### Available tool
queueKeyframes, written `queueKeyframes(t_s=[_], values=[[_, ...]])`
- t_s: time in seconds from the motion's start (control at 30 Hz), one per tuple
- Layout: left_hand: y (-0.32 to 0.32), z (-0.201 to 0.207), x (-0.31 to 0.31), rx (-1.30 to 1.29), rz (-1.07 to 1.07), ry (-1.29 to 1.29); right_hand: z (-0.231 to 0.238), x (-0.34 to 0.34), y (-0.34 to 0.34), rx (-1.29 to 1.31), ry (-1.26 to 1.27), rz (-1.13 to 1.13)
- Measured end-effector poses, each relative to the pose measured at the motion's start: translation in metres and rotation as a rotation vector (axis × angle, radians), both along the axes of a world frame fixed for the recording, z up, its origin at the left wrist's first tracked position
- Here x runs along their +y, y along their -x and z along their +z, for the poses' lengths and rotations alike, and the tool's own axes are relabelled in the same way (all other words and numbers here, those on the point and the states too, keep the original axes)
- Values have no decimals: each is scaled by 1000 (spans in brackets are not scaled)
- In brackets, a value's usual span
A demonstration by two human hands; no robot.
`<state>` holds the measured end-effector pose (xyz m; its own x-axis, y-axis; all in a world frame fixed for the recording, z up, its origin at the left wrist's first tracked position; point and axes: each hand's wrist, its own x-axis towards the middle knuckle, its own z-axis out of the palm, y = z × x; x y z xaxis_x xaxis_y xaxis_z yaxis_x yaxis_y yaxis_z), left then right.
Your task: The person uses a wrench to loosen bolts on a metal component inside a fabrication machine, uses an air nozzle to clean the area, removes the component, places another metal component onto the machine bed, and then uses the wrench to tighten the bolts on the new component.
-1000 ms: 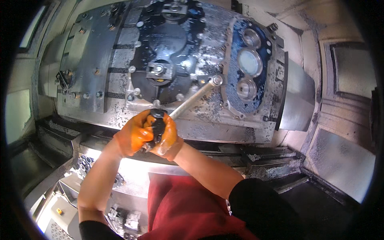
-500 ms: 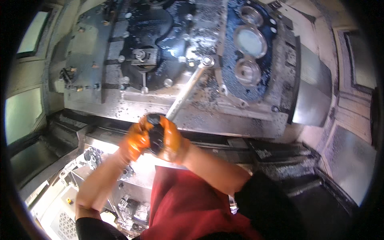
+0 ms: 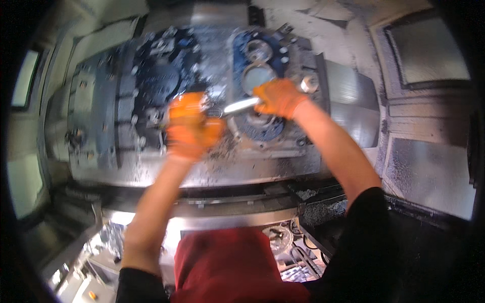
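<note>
Both my hands wear orange gloves and are over the metal fixture. My left hand (image 3: 191,123), smeared by motion, is closed around a black object (image 3: 196,88) whose dark end shows above the fingers; its kind I cannot make out. To its right, my right hand (image 3: 282,98) grips one end of a silver wrench (image 3: 241,105). The wrench slants down toward the left hand, and its far end is blurred. Under the right hand lies a blue-faced casting (image 3: 245,60) with round bores, partly covered. A dark casting (image 3: 159,76) sits left of my left hand.
A grey plate (image 3: 93,108) with bolts stands at the fixture's left. Metal machine walls and windows (image 3: 427,50) surround the work area. A dark ledge (image 3: 227,193) runs along the near side, with metal chips (image 3: 323,212) at its right. Machine parts (image 3: 280,240) lie below.
My hands have moved apart and farther over the fixture. The right hand has left the black object and now holds the wrench, which has come off the bolt area and swung flatter.
</note>
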<state>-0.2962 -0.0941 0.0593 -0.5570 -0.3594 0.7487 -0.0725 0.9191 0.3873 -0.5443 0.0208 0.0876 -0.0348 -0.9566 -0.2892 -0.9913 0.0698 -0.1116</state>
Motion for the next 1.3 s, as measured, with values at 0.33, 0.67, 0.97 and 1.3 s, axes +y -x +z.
queueKeyframes(t_s=[0.33,0.67,0.97,1.3], values=[[-52,-18,-85,-506,376,-263,3,16,-21,-192,342,-544],[-68,-58,-91,-370,358,-88,-11,-20,133,24,399,-1299],[-61,-49,-94,-332,291,-34,-15,-30,162,91,149,-1071],[-81,-61,-96,-422,293,-25,-16,51,105,270,520,-1026]])
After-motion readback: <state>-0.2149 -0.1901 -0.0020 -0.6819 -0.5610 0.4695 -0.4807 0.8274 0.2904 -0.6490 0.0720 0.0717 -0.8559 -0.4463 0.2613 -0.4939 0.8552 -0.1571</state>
